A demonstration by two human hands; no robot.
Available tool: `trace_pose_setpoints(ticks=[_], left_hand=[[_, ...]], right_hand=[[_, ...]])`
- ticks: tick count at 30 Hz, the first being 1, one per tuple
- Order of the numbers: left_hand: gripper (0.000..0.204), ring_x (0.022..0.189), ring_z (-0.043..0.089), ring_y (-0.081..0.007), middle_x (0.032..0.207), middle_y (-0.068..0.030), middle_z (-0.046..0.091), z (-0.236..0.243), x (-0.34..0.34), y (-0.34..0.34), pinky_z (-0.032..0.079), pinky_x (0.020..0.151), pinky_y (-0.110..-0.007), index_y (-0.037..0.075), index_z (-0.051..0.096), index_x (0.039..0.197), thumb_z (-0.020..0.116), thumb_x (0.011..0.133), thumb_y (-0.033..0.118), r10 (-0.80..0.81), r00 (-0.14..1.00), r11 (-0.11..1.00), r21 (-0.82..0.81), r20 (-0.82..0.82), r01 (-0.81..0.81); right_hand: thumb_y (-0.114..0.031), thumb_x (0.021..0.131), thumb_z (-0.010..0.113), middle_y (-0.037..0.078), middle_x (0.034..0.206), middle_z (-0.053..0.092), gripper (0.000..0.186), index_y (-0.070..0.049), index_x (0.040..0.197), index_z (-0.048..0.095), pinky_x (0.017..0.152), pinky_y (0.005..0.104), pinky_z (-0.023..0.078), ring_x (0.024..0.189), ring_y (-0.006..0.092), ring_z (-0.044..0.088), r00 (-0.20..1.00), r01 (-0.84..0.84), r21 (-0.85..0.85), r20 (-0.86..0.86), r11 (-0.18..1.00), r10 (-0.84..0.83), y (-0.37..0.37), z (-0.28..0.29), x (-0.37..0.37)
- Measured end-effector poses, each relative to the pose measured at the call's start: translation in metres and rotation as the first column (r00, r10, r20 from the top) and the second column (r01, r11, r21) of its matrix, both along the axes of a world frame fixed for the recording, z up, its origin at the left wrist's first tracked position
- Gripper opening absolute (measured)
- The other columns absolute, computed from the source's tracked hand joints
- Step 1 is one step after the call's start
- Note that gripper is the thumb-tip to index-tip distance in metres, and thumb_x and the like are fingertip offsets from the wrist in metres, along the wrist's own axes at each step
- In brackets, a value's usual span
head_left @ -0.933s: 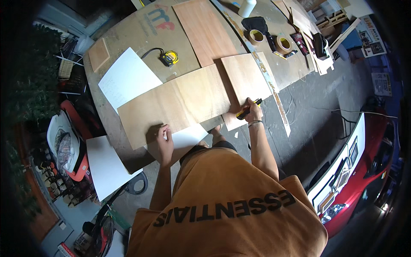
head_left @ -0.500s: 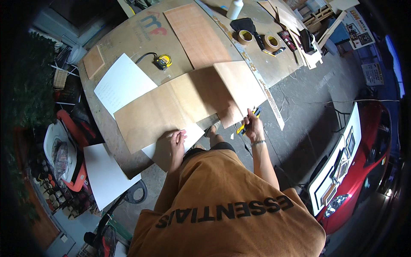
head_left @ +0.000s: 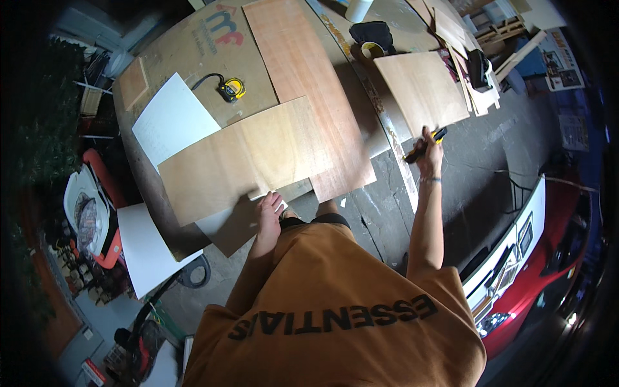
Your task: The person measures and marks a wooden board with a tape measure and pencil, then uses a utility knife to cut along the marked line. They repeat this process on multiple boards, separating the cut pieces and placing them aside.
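Red car [head_left: 527, 313] at right; white bottle [head_left: 358, 9] near black pouch [head_left: 374, 35].

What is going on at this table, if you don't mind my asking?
The person's right hand holds a yellow-and-black tool, perhaps a cutter, and grips the near edge of a squarish board. The left hand is at the near edge of a longer board, which overlaps a reddish plank on the table. A tape measure lies beyond.
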State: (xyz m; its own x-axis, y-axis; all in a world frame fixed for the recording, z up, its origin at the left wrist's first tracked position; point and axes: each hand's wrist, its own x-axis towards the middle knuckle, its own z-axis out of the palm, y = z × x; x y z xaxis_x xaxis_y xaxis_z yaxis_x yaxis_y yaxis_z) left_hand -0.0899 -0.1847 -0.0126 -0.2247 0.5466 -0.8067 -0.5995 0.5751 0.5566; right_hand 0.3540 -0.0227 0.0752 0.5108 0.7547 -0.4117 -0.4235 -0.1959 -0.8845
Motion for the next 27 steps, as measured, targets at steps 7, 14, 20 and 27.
trace_pose_setpoints(ticks=[7, 14, 20, 27], left_hand=[[0.035, 0.097, 0.064, -0.0164, 0.109, -0.0066, 0.065, -0.016, 0.024, 0.040, 0.053, 0.086, -0.036, 0.011, 0.061, 0.111, 0.066, 0.097, 0.042, 0.154, 0.976, 0.918, -0.343, -0.151, -0.198], [0.021, 0.092, 0.066, -0.0179, 0.109, -0.0045, 0.066, 0.014, 0.063, 0.056, 0.058, 0.084, -0.034, 0.009, 0.059, 0.120, 0.060, 0.104, 0.022, 0.410, 0.912, 0.911, 0.053, -0.012, -0.409], [0.028, 0.100, 0.068, -0.0184, 0.114, -0.0041, 0.066, 0.019, 0.124, 0.049, 0.062, 0.087, -0.032, 0.008, 0.057, 0.127, 0.064, 0.101, 0.015, 0.325, 0.942, 0.944, 0.035, 0.080, -0.329], [0.032, 0.101, 0.068, -0.0201, 0.120, -0.0061, 0.064, -0.013, 0.157, 0.052, 0.062, 0.091, -0.033, 0.008, 0.054, 0.132, 0.063, 0.101, 0.015, 0.301, 0.947, 0.953, -0.075, 0.109, -0.294]], right_hand=[[-0.020, 0.093, 0.076, -0.002, 0.063, 0.049, 0.019, -0.007, 0.101, 0.065, 0.055, 0.0334, 0.048, 0.055, 0.0142, 0.052, 0.991, -0.132, 0.019, -0.006, 0.991, 0.132, 0.161, -0.066, 0.102], [-0.042, 0.098, 0.067, 0.008, 0.064, 0.061, 0.040, -0.003, 0.091, 0.069, 0.045, 0.0309, 0.042, 0.051, 0.0148, 0.057, 0.691, -0.054, -0.371, 0.656, 0.927, 0.303, 0.166, -0.072, 0.132], [-0.006, 0.087, 0.058, 0.030, 0.108, 0.060, 0.037, 0.004, 0.122, 0.048, 0.089, 0.0509, 0.051, 0.099, 0.0512, 0.060, 0.181, -0.425, -0.405, 0.838, 0.809, 0.515, 0.076, -0.104, 0.096], [-0.002, 0.091, 0.058, 0.024, 0.104, 0.059, 0.030, 0.001, 0.121, 0.060, 0.088, 0.0501, 0.050, 0.097, 0.0427, 0.060, 0.133, -0.544, -0.157, 0.954, 0.824, 0.270, 0.119, -0.113, 0.077]])
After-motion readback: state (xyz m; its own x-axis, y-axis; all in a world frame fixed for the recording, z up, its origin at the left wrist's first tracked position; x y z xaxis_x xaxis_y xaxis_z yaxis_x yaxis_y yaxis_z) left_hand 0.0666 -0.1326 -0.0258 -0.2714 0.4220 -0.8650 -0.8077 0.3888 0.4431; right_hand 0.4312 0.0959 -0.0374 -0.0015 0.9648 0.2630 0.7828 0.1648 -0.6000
